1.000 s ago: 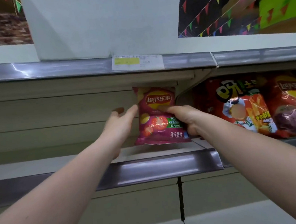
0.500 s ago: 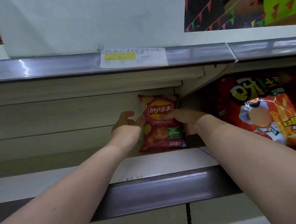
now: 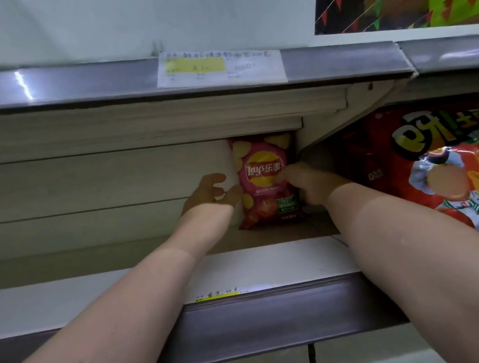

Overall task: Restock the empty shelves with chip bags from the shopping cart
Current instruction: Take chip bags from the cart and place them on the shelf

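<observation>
Nearest, two bare forearms reach up and in from the bottom corners. Between them runs the shelf's [image 3: 126, 291] front rail [image 3: 275, 321], smooth grey metal with a dull sheen; a label [image 3: 217, 294] with a yellow strip is tucked at its top edge, its writing too small to read. The shelf top is flat and pale.

Deeper in, the left hand [image 3: 207, 197] sits at the chip bag's [image 3: 266, 180] left edge, fingers loosely curled, thumb by the bag; whether it actually grips the bag cannot be told. The right hand [image 3: 305, 182] has its fingertips curled onto the bag's front by the logo, holding it. The bag is glossy crinkled pink-red foil, upright at the back of the shelf against the slatted beige back panel [image 3: 86, 181], in the right corner. Its top is partly shaded by the shelf above.

To the right, a bigger red glossy snack bag [image 3: 450, 167] is cut off by the frame edge. Above, another grey rail carries a paper tag [image 3: 220, 67], blurred.
</observation>
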`<act>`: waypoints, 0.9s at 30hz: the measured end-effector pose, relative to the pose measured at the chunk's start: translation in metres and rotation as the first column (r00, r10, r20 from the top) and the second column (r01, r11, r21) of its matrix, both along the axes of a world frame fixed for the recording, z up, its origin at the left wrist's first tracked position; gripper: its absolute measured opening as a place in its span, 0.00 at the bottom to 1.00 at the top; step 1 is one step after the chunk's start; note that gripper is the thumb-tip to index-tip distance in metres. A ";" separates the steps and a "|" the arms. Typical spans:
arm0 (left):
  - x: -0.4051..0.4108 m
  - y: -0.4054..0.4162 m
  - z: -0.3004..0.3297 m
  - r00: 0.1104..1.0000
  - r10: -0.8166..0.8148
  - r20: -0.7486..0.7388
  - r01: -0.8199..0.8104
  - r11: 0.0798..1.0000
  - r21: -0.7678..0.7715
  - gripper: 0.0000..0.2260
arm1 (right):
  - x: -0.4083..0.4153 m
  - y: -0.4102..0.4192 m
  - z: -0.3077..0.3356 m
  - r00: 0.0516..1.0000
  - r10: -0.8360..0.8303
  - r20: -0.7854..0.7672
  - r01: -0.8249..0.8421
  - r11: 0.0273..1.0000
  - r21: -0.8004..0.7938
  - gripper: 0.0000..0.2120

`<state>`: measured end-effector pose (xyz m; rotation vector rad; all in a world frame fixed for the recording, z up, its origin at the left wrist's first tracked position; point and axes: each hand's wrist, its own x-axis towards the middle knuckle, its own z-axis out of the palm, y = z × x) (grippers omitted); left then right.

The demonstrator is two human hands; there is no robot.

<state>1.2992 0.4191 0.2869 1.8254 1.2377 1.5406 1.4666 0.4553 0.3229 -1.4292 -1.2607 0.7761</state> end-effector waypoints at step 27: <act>0.004 -0.011 0.002 0.987 -0.045 -0.156 0.059 0.995 0.083 0.15 | 0.007 0.001 -0.007 0.726 -0.437 0.531 0.206 0.875 0.438 0.12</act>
